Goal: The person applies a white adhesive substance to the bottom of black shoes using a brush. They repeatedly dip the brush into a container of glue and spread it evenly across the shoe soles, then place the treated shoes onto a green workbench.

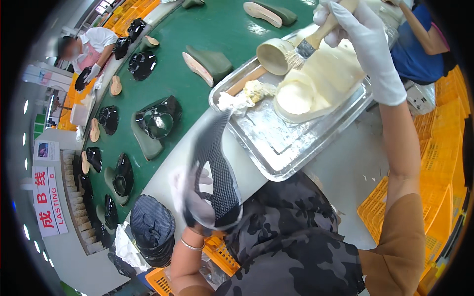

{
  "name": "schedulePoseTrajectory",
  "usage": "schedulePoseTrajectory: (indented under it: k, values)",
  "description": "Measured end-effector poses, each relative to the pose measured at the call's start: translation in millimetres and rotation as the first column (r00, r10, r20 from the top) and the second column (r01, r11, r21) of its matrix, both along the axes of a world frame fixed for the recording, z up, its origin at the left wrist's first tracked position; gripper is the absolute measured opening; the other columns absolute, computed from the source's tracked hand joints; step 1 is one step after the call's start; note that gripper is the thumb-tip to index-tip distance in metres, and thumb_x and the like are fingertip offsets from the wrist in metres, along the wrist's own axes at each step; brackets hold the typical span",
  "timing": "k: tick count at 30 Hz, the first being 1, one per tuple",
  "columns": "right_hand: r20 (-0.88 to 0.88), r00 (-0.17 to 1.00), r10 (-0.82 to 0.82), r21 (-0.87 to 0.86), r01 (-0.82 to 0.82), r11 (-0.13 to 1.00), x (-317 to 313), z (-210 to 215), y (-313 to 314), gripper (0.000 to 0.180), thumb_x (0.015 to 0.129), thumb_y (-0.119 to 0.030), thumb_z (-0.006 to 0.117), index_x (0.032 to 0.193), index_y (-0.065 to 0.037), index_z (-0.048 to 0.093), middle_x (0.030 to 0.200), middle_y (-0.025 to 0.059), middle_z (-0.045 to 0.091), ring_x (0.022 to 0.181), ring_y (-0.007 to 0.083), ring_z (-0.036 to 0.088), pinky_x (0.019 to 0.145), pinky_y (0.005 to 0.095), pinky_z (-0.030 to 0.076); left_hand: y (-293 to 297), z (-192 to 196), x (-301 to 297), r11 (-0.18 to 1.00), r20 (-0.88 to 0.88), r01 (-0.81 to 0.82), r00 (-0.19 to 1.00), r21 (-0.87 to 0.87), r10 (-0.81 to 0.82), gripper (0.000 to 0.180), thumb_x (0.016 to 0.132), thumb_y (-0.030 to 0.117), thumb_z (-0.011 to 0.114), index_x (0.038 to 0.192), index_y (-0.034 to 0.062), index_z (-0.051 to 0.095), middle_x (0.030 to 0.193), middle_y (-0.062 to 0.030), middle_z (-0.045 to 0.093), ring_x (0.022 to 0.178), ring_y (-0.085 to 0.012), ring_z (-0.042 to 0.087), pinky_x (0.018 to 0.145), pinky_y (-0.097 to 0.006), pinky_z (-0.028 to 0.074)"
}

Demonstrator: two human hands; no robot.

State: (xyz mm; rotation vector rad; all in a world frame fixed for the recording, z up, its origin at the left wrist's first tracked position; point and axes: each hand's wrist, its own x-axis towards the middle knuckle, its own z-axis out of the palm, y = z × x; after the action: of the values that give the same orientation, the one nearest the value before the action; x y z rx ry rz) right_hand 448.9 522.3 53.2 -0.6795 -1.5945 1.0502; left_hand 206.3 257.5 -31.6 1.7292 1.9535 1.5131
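Note:
My left hand [190,190], in a white glove, grips a black mesh shoe upper [213,170] held low over the table edge; it is blurred. My right hand [363,42], also gloved in white, holds a wooden-handled brush [308,44] whose bristles touch a pot of white glue [316,81] that lies tilted on a metal tray [276,143]. A small round cup [272,55] sits on the tray beside the bristles. A second wooden brush handle [247,81] and white glue lumps [249,96] lie at the tray's left end.
A green conveyor belt [212,29] carries several black shoe uppers and soles on lasts. One person in white works at the far left [91,47], another in blue at the top right [419,42]. Orange crates [439,167] stand to my right. More dark uppers [150,229] are stacked near my left elbow.

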Motion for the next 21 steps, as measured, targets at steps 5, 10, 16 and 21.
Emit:
schedulePoseTrajectory:
  k: [5,10,16,21]
  values:
    - [-0.121,0.975,0.187,-0.170,-0.206,0.964,5,-23,41,0.017,0.088,-0.021,0.056,0.092,-0.005,0.057,0.078,0.0077,0.063,0.066,0.0114,0.060,0.053,0.0205,0.048,50,24,-27,0.991,-0.029,-0.113,0.993,-0.075,0.111,0.038,0.085,0.012,0.053,0.118,-0.0040,0.046,0.103,-0.0138,0.057,0.057,-0.0070,0.052,0.048,-0.015,0.043]
    - [0.092,0.955,0.283,-0.161,-0.266,0.950,12,-34,48,0.020,0.092,-0.023,0.049,0.101,-0.005,0.052,0.082,0.0038,0.060,0.060,0.0043,0.055,0.053,0.0146,0.043,99,30,-56,0.989,0.762,0.001,0.637,-0.151,0.116,0.054,0.093,0.050,0.032,0.122,0.0083,0.049,0.086,-0.0068,0.054,0.057,-0.0085,0.048,0.048,-0.018,0.039]
    - [0.060,0.950,0.305,-0.145,-0.294,0.945,10,-33,42,0.019,0.092,-0.026,0.050,0.095,-0.007,0.052,0.080,0.0025,0.060,0.056,0.0023,0.053,0.051,0.0137,0.041,178,10,-91,0.973,0.852,0.118,0.512,-0.198,0.111,0.050,0.092,0.049,0.040,0.121,0.0093,0.049,0.094,-0.0064,0.049,0.075,-0.0171,0.053,0.070,-0.031,0.050]
    - [0.027,0.959,0.284,-0.178,-0.275,0.945,8,-28,35,0.015,0.092,-0.023,0.052,0.090,-0.008,0.054,0.077,-0.0016,0.060,0.058,0.0006,0.051,0.053,0.0133,0.041,248,-21,-122,0.964,0.904,0.249,0.387,0.088,-0.183,0.039,0.094,0.028,0.041,0.121,-0.0004,0.042,0.114,-0.0115,0.051,0.099,-0.0262,0.054,0.090,-0.041,0.045]
